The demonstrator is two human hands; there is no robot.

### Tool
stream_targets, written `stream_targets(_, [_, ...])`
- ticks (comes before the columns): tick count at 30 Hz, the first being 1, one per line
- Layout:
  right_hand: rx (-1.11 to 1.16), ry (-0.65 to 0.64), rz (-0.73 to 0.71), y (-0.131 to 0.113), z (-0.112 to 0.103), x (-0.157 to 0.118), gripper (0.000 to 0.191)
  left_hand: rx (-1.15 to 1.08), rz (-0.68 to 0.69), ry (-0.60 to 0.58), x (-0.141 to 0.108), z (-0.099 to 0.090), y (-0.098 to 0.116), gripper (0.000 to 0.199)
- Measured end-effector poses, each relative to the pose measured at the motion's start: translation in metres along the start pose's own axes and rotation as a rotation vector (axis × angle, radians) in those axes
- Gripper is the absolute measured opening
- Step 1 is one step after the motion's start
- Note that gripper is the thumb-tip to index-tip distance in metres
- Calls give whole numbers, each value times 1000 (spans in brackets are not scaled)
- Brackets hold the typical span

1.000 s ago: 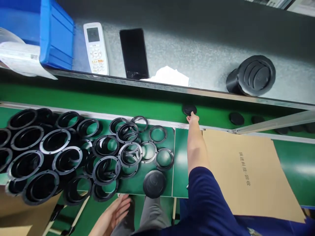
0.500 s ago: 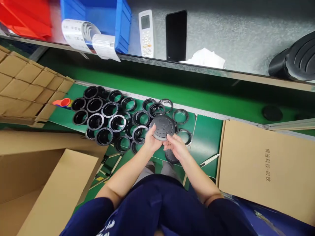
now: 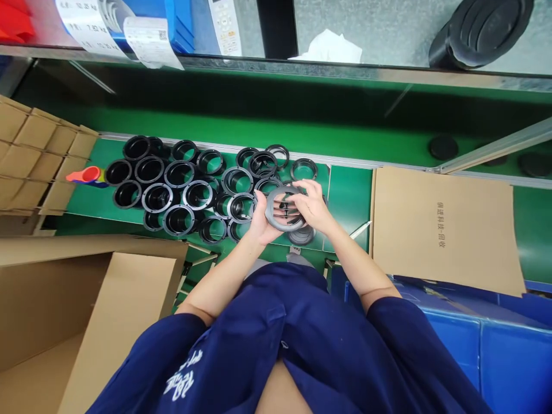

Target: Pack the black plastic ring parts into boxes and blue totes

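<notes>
Over the green worktop, both hands hold a round black vent (image 3: pixel 271 213), a ring with thin slats across its middle. Gaps between the slats let fingers show through. My left hand (image 3: pixel 261 223) grips the ring from the left and below, thumb up along the rim. Curled over the right side, my right hand (image 3: pixel 315 208) has its fingers reaching onto the slats. A black grooved disc (image 3: pixel 302 234) lies just below the vent. To the left stand several black open rings (image 3: pixel 179 173), close together, some overlapping the vent's surroundings.
A flat cardboard sheet (image 3: pixel 444 230) lies at right, with a pen-like cutter (image 3: pixel 360 229) beside it. Open cardboard boxes (image 3: pixel 138 282) stand lower left, and a cardboard divider (image 3: pixel 47 149) is beyond. The shelf (image 3: pixel 388 34) above bears a black stack (image 3: pixel 478 29) and white paper (image 3: pixel 331 47).
The vent's face was a closed grooved disc; now gaps show between its slats. My right hand has moved up its right side. The camera view has shifted.
</notes>
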State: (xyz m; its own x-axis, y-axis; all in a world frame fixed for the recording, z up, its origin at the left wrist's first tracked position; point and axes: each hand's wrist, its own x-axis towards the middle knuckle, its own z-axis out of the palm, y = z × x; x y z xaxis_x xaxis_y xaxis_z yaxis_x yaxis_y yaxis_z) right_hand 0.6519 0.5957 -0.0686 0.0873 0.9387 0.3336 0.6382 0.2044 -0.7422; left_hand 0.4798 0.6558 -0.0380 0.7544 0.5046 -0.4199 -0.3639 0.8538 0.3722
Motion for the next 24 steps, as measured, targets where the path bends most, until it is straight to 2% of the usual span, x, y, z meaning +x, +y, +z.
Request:
stream_targets(5, [297,55,188,-4,-14,-10,75,3,-65,-66,-3,5,-4,94])
stream_targets(10, [275,78,237,-4,-19,-25,77,-11,-130,-53,1,3,-5,96])
stream_targets(13, [88,13,131,-7,-7,-39,75,-36,-125,4,5,-8,-10,90])
stream_targets(16, [-123,-195,-5,-12,12,-56,79,-15,-124,100,7,-22,-22,82])
stream_targets(18, [-174,-293,32,-12,24,-64,93,21,-158,144,7,-30,-33,79])
stream_targets(21, [-134,-366,138,-2,36,-66,114,75,-194,170,8,-42,-47,79])
stream_targets(23, [-125,-347,192,16,39,-58,117,128,-208,188,10,-52,-52,85])
stream_targets(24, [-156,-297,234,28,40,-53,116,187,-199,207,10,-57,-53,86])
